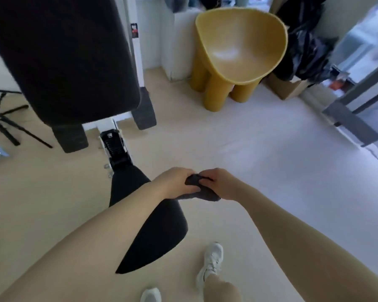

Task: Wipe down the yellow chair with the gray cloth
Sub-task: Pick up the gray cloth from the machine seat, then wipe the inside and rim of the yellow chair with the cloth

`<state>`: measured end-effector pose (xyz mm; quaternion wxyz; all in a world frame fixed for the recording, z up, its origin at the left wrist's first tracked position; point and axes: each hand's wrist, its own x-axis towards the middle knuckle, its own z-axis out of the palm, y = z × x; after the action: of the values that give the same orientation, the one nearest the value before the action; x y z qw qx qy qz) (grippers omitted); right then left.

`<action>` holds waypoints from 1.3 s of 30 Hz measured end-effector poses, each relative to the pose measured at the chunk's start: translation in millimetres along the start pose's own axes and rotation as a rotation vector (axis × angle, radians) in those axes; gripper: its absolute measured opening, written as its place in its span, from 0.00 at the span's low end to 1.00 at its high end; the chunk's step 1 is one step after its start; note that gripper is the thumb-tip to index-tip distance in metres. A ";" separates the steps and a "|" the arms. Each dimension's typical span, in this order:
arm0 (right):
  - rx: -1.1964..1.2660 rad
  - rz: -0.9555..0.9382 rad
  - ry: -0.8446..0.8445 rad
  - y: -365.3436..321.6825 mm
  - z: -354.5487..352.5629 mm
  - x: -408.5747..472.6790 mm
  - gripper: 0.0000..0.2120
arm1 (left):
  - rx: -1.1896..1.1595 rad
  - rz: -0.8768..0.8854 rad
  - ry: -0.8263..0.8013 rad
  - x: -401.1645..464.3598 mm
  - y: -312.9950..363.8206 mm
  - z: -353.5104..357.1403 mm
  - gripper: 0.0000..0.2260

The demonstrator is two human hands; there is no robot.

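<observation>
The yellow chair [240,53] stands on the floor at the far side of the room, a rounded tub seat on thick cylinder legs, its seat bare. Both my hands are well short of it, over open floor. My left hand [175,182] and my right hand [222,183] meet in front of me and together grip the dark gray cloth [202,189], which is bunched between them with a fold hanging below.
A large black padded bench [61,55] on dark feet fills the upper left, a narrow black seat [148,225] juts below my left arm. Tripod legs [7,123] lie far left. Dark bags [306,40] and a cardboard box [286,88] sit right of the chair. A grey door frame [356,118] is at right.
</observation>
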<state>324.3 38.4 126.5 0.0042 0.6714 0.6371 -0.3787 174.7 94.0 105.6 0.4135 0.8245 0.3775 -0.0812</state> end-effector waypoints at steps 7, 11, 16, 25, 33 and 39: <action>-0.006 -0.002 0.342 102.4 -133.6 -33.6 0.16 | 0.077 0.257 0.270 106.8 134.8 -39.8 0.17; -0.029 0.041 0.361 187.1 -199.1 -35.9 0.15 | 0.078 0.235 0.075 190.5 197.4 -42.0 0.17; 0.085 0.092 0.384 264.9 -274.1 -20.1 0.12 | 0.128 0.178 0.042 273.3 261.3 -61.0 0.05; 0.234 0.105 0.367 339.8 -396.6 87.4 0.11 | -0.154 0.099 0.087 434.2 281.6 -136.3 0.10; -0.039 0.117 0.163 405.6 -532.6 215.7 0.12 | 0.019 0.061 -0.019 616.0 286.3 -247.8 0.10; 0.026 0.063 0.279 450.3 -623.6 301.9 0.10 | 0.024 0.132 -0.015 715.7 317.7 -314.0 0.11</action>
<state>995.0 515.3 201.4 -0.0810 0.7371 0.6051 -0.2896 840.1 606.5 185.9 0.4111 0.8518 0.3183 -0.0644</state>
